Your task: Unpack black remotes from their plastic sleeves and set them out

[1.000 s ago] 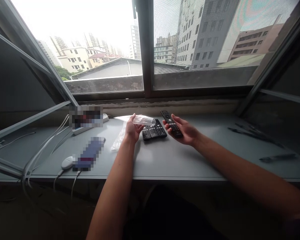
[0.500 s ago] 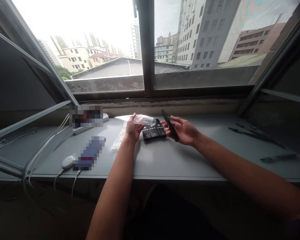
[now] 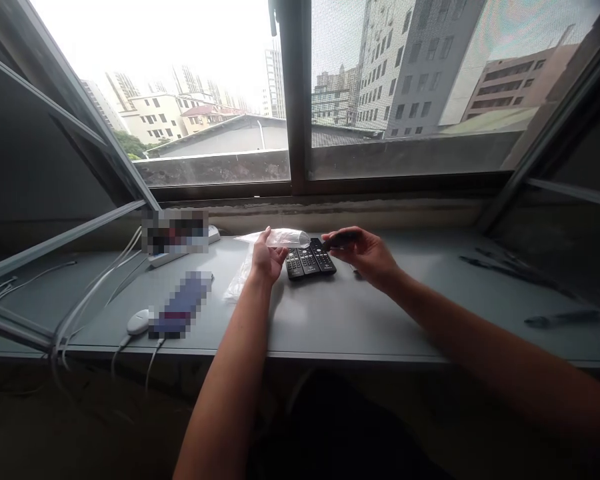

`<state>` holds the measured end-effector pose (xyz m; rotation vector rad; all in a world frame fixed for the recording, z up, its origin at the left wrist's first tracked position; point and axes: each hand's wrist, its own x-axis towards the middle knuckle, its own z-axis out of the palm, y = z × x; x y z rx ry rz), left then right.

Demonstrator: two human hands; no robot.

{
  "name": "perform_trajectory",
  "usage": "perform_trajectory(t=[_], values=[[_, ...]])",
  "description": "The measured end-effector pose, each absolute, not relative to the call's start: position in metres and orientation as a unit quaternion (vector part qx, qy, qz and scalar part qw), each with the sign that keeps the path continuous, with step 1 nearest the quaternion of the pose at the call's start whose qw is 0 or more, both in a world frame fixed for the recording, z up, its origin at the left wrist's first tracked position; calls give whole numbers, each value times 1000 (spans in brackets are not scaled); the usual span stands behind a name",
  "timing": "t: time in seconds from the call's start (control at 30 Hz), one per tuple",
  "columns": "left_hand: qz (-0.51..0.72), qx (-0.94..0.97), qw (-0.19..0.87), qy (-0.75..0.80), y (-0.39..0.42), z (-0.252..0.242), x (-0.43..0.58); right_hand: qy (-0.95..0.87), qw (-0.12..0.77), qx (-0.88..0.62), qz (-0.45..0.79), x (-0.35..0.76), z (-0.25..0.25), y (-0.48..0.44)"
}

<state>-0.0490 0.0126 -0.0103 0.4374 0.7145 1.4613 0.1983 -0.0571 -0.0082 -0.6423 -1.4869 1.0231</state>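
Remote gripped in right hand — clear bag pinched by left hand.

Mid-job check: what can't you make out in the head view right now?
Head view:
- The remote in the right hand: mostly covered by that hand, button face hidden.
- The clear bag in the left hand: mouth open or not, too faint to tell.
- Rear patch and front patch: pixelated.
- Dark object far right: too dim to identify.

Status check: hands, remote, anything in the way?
Left hand gripping clear plastic bag. Right hand gripping black remote, close to the bag. Three remotes lying beneath on the ledge.
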Motion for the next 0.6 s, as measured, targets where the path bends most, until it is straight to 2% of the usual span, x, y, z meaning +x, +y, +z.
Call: perform_trajectory(t=[0.17, 0.37, 0.47, 0.6], values=[[654, 169, 672, 303, 12, -10, -51, -758, 565, -227, 233, 193, -11, -64], [658, 179, 665, 304, 10, -10, -51, -789, 540, -233, 177, 189, -10, -69], [659, 182, 662, 307, 9, -10, -51, -779, 523, -262, 227, 189, -7, -71], [661, 180, 661, 307, 10, -10, -52, -689, 502, -299, 429, 187, -4, -72]])
